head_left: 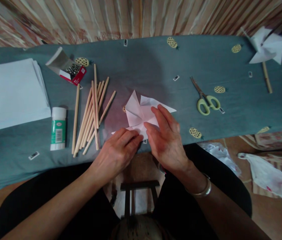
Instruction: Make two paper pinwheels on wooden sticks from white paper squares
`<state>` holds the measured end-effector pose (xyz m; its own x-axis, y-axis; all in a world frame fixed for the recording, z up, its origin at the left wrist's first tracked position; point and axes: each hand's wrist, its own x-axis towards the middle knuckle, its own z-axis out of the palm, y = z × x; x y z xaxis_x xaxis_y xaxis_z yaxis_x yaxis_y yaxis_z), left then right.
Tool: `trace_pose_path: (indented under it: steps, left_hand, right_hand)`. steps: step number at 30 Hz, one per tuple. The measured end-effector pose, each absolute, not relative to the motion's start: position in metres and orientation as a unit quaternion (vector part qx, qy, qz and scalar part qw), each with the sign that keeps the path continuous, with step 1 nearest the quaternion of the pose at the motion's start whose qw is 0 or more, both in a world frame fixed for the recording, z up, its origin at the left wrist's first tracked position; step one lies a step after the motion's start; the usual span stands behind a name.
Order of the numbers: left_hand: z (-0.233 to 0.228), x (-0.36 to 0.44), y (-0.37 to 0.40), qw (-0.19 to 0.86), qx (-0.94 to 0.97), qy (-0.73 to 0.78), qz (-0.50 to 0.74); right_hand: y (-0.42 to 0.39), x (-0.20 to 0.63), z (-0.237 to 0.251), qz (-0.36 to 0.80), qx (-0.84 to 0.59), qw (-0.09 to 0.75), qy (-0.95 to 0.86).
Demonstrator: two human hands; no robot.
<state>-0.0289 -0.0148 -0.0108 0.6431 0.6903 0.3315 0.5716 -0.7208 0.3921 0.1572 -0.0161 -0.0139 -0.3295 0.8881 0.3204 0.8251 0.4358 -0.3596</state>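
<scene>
The fingers [130,137] of the left hand [117,151] lie together, flat and pressing on the near edge of the folded white paper [141,115], while those of the right hand [167,138] are slightly spread and rest on its near right part; neither hand pinches it that I can tell. The paper lies on the blue cloth [143,66] at the near middle of the table, its folded points sticking out to the far side and right. Just left of it a loose bunch of wooden sticks [90,116] is fanned out, and left again a glue stick [58,128] lies on its side. To the right, well apart, lie scissors [206,100]. Farther left sit an open box of pins [68,68] and a stack of white sheets [10,91]. At the far right lies a paper pinwheel [268,46] on its stick.
</scene>
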Motion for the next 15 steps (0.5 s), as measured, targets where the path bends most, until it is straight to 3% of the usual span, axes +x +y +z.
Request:
trace_pose_path:
  steps: [15]
  left_hand:
    - [-0.009,-0.026,-0.014,0.132,0.898,0.364,0.209]
  right_hand:
    - [-0.014,0.146,-0.013,0.054,-0.522,0.224,-0.822]
